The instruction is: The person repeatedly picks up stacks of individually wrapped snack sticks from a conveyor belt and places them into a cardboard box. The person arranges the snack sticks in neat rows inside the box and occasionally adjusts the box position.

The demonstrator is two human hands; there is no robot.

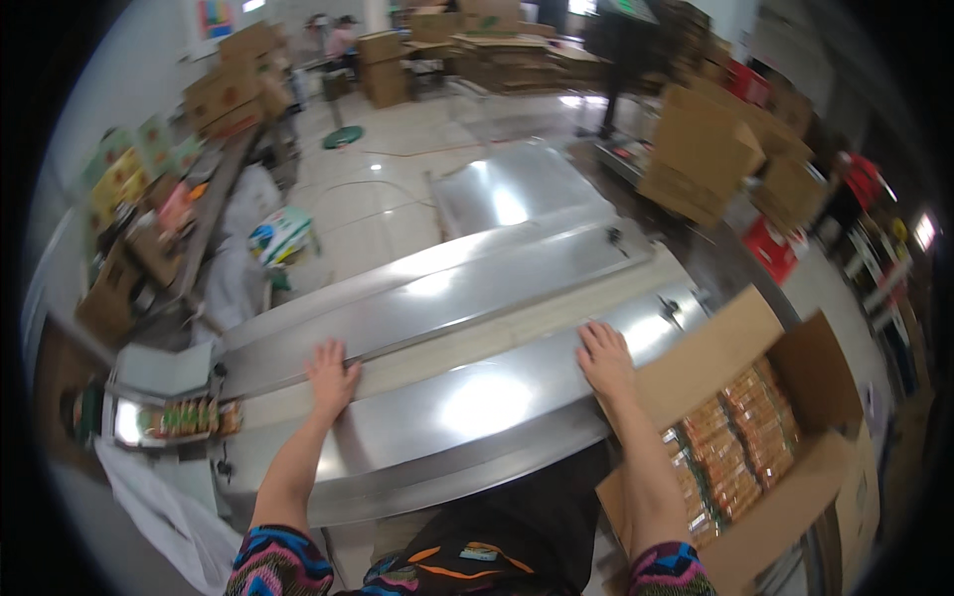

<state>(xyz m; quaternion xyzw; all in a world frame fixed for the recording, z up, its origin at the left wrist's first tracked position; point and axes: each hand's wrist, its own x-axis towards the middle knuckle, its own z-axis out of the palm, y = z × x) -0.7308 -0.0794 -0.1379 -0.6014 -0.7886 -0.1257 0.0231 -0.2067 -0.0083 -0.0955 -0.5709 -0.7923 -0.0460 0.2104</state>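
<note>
My left hand (333, 376) is spread over the near edge of a pale conveyor belt (447, 343), holding nothing. Farther right, my right hand (607, 361) rests with fingers apart on the shiny metal side panel (488, 398) of the conveyor. At the belt's left end sits a row of wrapped packs (194, 417) in a metal chute. Beside my right forearm stands an open cardboard box (715, 357), holding several rows of packs (730, 447) in clear wrapping; the forearm hides part of its near left side.
Beyond the belt lies a second metal panel (440, 287), then a sheet-metal surface (522, 186). Large open cartons (693, 153) stand at the back right. A plastic sack (283, 235) is on the floor at left. A person in red (857, 182) is at far right.
</note>
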